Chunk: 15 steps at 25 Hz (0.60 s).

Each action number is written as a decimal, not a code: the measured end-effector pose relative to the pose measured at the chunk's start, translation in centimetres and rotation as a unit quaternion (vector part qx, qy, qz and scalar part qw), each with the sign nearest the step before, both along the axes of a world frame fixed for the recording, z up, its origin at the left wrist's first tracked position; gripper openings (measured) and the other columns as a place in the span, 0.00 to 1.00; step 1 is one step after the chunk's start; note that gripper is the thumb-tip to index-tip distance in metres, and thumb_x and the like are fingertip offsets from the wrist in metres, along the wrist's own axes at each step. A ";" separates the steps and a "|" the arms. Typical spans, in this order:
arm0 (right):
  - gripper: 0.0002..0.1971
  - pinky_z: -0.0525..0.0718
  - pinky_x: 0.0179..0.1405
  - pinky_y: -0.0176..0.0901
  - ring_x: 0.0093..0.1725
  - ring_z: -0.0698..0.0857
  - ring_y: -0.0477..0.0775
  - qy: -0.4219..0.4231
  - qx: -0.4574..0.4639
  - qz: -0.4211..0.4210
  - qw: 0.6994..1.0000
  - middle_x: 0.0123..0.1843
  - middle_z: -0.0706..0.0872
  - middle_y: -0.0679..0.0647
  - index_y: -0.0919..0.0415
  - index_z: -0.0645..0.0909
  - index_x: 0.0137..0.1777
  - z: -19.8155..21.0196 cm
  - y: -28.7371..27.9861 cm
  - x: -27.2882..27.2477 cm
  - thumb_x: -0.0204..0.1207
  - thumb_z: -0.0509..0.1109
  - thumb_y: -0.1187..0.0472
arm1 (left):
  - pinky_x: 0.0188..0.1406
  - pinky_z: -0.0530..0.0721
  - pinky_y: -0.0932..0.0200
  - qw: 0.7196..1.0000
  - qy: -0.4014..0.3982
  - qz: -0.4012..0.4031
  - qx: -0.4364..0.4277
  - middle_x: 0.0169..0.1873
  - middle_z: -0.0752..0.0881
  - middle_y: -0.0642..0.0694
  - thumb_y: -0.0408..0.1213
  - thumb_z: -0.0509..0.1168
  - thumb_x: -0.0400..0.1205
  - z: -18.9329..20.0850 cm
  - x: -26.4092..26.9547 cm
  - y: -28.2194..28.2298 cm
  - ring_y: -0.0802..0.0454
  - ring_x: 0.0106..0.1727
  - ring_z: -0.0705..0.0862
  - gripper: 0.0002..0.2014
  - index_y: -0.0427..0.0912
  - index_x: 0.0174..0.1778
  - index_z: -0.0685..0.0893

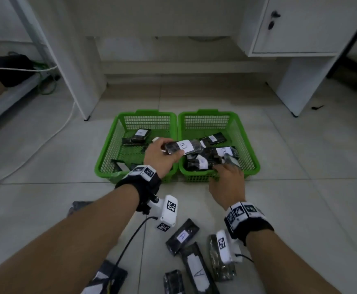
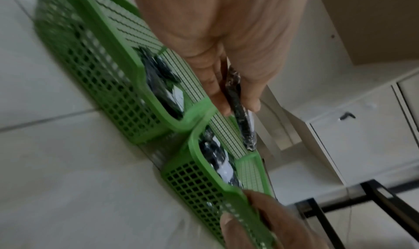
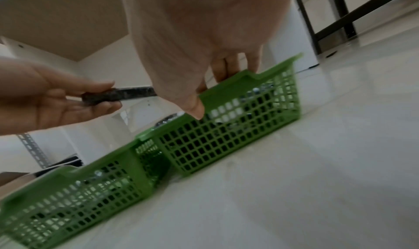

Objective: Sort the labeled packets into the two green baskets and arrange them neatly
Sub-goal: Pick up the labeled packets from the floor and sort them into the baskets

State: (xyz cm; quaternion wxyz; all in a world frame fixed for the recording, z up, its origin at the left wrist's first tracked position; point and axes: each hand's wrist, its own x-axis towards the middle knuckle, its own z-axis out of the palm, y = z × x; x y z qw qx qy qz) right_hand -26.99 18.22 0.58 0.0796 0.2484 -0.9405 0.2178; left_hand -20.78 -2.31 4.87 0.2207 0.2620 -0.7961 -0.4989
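Observation:
Two green baskets stand side by side on the tiled floor. The left basket (image 1: 107,145) holds a packet labelled A (image 1: 140,134). Several black packets with white labels (image 1: 203,162) lie in the right basket (image 1: 248,145). My left hand (image 1: 173,150) pinches a black packet labelled B (image 1: 184,146) and holds it level above the rims where the baskets meet. In the left wrist view that packet (image 2: 242,124) runs out past my thumb and fingers. My right hand (image 1: 226,177) reaches over the right basket's near rim. Its fingers (image 3: 226,68) dip behind the rim (image 3: 226,84), so their hold is hidden.
Several loose packets lie on the floor near me, among them a short one labelled A (image 1: 182,236) and a long one labelled A (image 1: 196,270). White desk legs (image 1: 77,81) and a cabinet (image 1: 300,28) stand behind the baskets. A white cable (image 1: 46,141) crosses the floor at left.

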 end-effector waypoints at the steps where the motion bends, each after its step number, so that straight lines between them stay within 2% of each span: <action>1: 0.20 0.81 0.65 0.66 0.60 0.84 0.68 0.010 -0.013 0.024 1.000 0.57 0.89 0.61 0.62 0.88 0.59 -0.7 0.9 -0.2 0.65 0.77 0.69 | 0.56 0.87 0.48 0.999 -0.024 -0.013 -0.028 0.51 0.90 0.48 0.50 0.80 0.68 -0.3 -1.1 1.1 0.48 0.50 0.89 0.24 0.46 0.57 0.85; 4: 0.22 0.85 0.60 0.66 0.57 0.85 0.68 0.041 -0.033 0.085 0.995 0.57 0.89 0.62 0.65 0.86 0.62 -1.5 2.1 -1.0 0.67 0.76 0.76 | 0.63 0.80 0.53 0.981 -0.117 -0.069 -0.135 0.60 0.87 0.46 0.53 0.75 0.75 -1.7 -3.5 3.7 0.46 0.61 0.84 0.26 0.45 0.66 0.82; 6: 0.18 0.86 0.57 0.63 0.56 0.86 0.67 0.049 -0.029 0.088 0.995 0.55 0.89 0.61 0.65 0.86 0.62 -1.1 2.2 -1.3 0.71 0.75 0.75 | 0.72 0.71 0.49 0.935 -0.214 -0.086 -0.270 0.70 0.80 0.43 0.61 0.65 0.80 -2.5 -4.3 4.7 0.42 0.72 0.74 0.31 0.46 0.75 0.76; 7: 0.18 0.86 0.59 0.62 0.58 0.85 0.67 0.044 -0.013 0.085 0.995 0.57 0.89 0.60 0.63 0.84 0.65 -0.9 2.3 -1.4 0.74 0.73 0.72 | 0.75 0.67 0.45 0.913 -0.239 -0.085 -0.320 0.74 0.75 0.43 0.64 0.60 0.81 -2.7 -4.5 4.8 0.40 0.76 0.68 0.32 0.48 0.77 0.74; 8: 0.19 0.85 0.61 0.62 0.60 0.84 0.66 0.034 0.007 0.082 0.996 0.59 0.88 0.59 0.60 0.81 0.69 -0.8 2.3 -1.4 0.78 0.71 0.68 | 0.77 0.64 0.41 0.904 -0.245 -0.082 -0.342 0.76 0.72 0.44 0.66 0.57 0.81 -2.7 -4.4 4.6 0.40 0.78 0.65 0.33 0.50 0.77 0.73; 10: 0.23 0.82 0.64 0.62 0.63 0.81 0.65 0.030 0.052 0.073 0.996 0.62 0.85 0.58 0.53 0.73 0.77 -0.9 1.9 -1.2 0.82 0.67 0.60 | 0.75 0.66 0.41 0.918 -0.198 -0.089 -0.332 0.72 0.73 0.46 0.63 0.60 0.81 -2.7 -3.8 3.7 0.41 0.75 0.67 0.27 0.53 0.72 0.75; 12: 0.26 0.77 0.69 0.66 0.66 0.79 0.65 0.024 0.095 0.060 0.993 0.64 0.82 0.59 0.47 0.64 0.82 -1.0 1.1 -1.0 0.85 0.63 0.55 | 0.69 0.74 0.46 0.935 -0.126 -0.137 -0.303 0.62 0.79 0.46 0.52 0.69 0.80 -3.0 -2.9 2.7 0.42 0.67 0.76 0.18 0.52 0.64 0.80; 13: 0.28 0.74 0.72 0.69 0.68 0.78 0.65 0.014 0.109 0.054 0.992 0.66 0.81 0.59 0.47 0.61 0.84 -1.0 0.7 -0.9 0.86 0.62 0.54 | 0.66 0.77 0.48 0.937 -0.107 -0.158 -0.291 0.58 0.80 0.46 0.46 0.71 0.80 -3.0 -2.6 2.4 0.43 0.63 0.78 0.15 0.50 0.61 0.82; 15: 0.29 0.70 0.76 0.70 0.70 0.76 0.65 -0.005 0.111 0.040 0.993 0.68 0.80 0.60 0.50 0.60 0.85 -1.0 0.2 -0.7 0.86 0.62 0.55 | 0.63 0.79 0.52 0.947 -0.079 -0.152 -0.271 0.56 0.82 0.47 0.40 0.71 0.80 -2.8 -3.2 2.5 0.47 0.58 0.81 0.12 0.47 0.60 0.86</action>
